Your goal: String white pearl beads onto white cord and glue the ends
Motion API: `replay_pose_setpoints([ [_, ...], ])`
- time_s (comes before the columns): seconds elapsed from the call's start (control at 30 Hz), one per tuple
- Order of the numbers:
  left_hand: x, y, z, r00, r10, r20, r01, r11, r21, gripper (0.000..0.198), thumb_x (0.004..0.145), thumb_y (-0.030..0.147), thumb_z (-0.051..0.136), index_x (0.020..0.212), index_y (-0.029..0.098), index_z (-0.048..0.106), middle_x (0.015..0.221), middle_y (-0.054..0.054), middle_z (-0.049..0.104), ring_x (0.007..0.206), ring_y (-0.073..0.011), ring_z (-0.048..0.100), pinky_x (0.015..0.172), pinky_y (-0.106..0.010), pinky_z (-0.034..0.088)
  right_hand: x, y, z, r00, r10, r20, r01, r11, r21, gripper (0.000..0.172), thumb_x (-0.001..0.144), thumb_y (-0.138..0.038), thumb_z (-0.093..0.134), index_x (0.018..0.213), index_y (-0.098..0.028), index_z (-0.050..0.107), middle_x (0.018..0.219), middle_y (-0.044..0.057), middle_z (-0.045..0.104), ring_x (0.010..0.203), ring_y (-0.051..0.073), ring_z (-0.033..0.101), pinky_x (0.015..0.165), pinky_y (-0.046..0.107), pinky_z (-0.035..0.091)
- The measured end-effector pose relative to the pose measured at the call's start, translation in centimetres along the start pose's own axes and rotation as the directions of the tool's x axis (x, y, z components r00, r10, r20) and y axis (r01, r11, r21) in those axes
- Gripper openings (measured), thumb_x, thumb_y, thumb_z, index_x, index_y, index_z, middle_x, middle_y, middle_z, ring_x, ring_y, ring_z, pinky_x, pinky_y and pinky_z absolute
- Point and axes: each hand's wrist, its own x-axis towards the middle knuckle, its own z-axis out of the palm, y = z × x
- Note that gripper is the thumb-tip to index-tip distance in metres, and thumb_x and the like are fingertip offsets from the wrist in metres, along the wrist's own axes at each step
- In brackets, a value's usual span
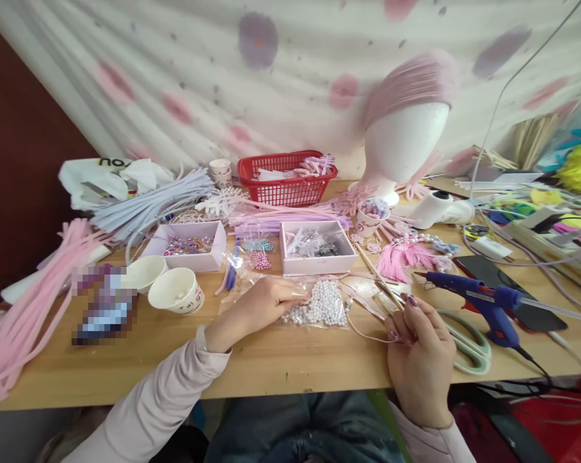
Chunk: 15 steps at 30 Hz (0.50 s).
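Spotted pale cloth hangs behind a wooden tabletop (pixel 280 366) crowded with craft supplies. The fingers (pixel 294 297) of the left hand (pixel 256 307) are drawn together and pinch the near-left edge of a clear bag of pearls (pixel 322 307), which lies flat just past the fingertips. The bag looks light, its film slippery and limp, and the beads inside are loose enough to shift and roll. The film at the edge is probably the surest place to take it, rather than the lumpy middle.

The right hand (pixel 423 354) sits close to the right of the bag. Its fingers (pixel 408 307) are curled shut on what seems to be the end of a thin pink cord (pixel 362 329); the cord is soft and weightless and loops back towards the pearls.

Just beyond this hand lie pale green scissors (pixel 471 352) and a blue glue gun (pixel 488 303). Further out are two paper cups (pixel 177 290), two shallow pink boxes (pixel 316 247) of trimmings and a pink tassel (pixel 406 254). A red basket (pixel 285 179) and a foam head (pixel 406 145) capped in pink stand at the back, and pink pipe cleaners (pixel 24 308) are heaped far left.
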Motion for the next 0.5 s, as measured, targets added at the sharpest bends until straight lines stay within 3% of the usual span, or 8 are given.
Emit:
replay_pose_setpoints([
  [0.5,-0.12,0.58,-0.68,0.991,-0.022,-0.132,0.038,0.992,0.117,0.007,0.089,0.015,0.071,0.088,0.016,0.078,0.087,-0.005,0.081,0.081,-0.0172,0.077,0.075,-0.028,0.062,-0.21,-0.1,-0.31,0.998,0.032,0.048,-0.032,0.999,-0.005,0.023,0.062,-0.018,0.085,0.071,-0.016,0.064,0.047,-0.011,0.038,0.047,0.005,0.026,0.045,0.021,0.022],
])
